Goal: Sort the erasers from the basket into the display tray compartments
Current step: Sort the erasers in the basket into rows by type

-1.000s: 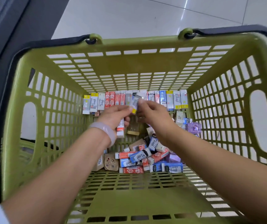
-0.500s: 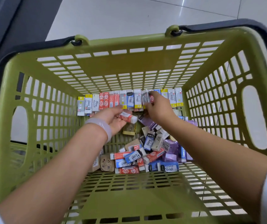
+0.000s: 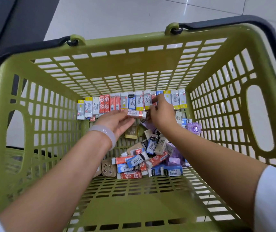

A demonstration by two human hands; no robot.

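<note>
Both my hands are deep inside an olive-green slotted basket (image 3: 134,67). Along its far wall stands a row of upright erasers (image 3: 110,102) in yellow, white, red and blue sleeves. My left hand (image 3: 117,121) pinches a red-and-white eraser (image 3: 136,113) lying sideways just below that row. My right hand (image 3: 161,113) reaches up to the row, its fingertips on a red eraser (image 3: 153,97) standing there. A loose heap of erasers (image 3: 144,161) lies on the basket floor under my forearms. No display tray is in view.
The basket has black handles (image 3: 217,22) folded outward and stands on a pale tiled floor (image 3: 125,15). A clear purple item (image 3: 194,128) rests by the right wall. The near part of the basket floor (image 3: 134,203) shows bare slots.
My right hand set a yellow-and-white eraser upright in the row, then moved right to a red one. My left hand turned its red-and-white eraser sideways and lifted it closer to the row.
</note>
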